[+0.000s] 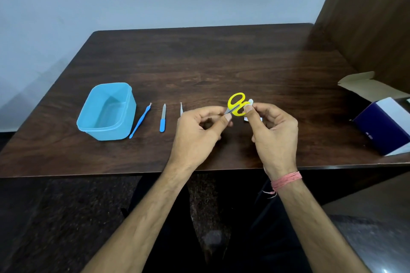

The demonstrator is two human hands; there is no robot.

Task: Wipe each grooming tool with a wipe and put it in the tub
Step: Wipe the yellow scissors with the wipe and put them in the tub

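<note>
Two hands (195, 131) (274, 131) hold one scissors (236, 104); one tub (106, 113).

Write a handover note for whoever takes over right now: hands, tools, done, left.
Left hand: pinches the blade end of the yellow scissors.
Right hand: holds the scissors' handle, with a white wipe seemingly behind its fingers.
Tub: on the table's left, nothing in it.
On the table, right of the tub: blue pick, nail file, tweezers.
Done: no tool stowed.
Left: finish the scissors, then wipe and stow the other three.
</note>
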